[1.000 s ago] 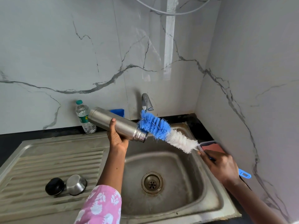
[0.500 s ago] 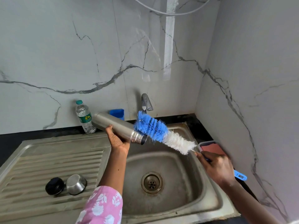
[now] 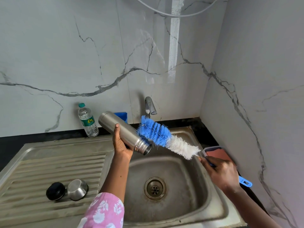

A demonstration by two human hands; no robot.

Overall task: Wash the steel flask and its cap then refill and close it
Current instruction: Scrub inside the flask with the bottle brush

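My left hand [image 3: 120, 142] grips the steel flask [image 3: 122, 131] around its middle, tilted over the sink [image 3: 205, 195] with its open mouth pointing down and right. My right hand [image 3: 220, 173] holds the blue handle of a bottle brush [image 3: 166, 139] with blue and white bristles. The blue bristle tip lies just behind and beside the flask's mouth, outside it. On the ribbed draining board [image 3: 49, 165] lie the black stopper [image 3: 55, 191] and the steel cap [image 3: 77, 189], side by side.
A plastic water bottle [image 3: 88, 121] with a green cap stands at the back wall, a blue object [image 3: 122, 116] behind the flask. The tap [image 3: 150, 106] hangs over the basin, its drain [image 3: 154, 188] below. A tray with a pink sponge [image 3: 215, 153] sits at the right rim.
The flask has tipped so its mouth points lower. The brush has shifted slightly up and left, its blue tip now beside the flask's neck rather than at the mouth.
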